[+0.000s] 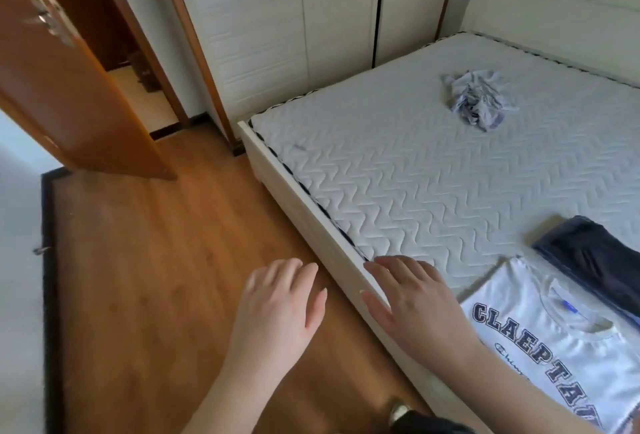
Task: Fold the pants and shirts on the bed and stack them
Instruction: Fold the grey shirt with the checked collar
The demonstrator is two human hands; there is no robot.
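A folded white T-shirt (550, 340) with dark block letters lies flat at the near right of the bed (398, 173). Just beyond it rests a folded dark navy garment (595, 260). A crumpled light blue-grey garment (476, 99) sits farther back on the mattress. My left hand (280, 302) hovers over the wooden floor beside the bed, fingers spread, holding nothing. My right hand (415, 302) is over the bed's side rail, palm down, fingers apart, empty, just left of the white T-shirt.
The pale bed frame rail (311, 211) runs diagonally between floor and mattress. An open brown door (69, 94) stands at the left. White wardrobe doors (277, 24) rise behind the bed. Wooden floor (156, 277) fills the left foreground.
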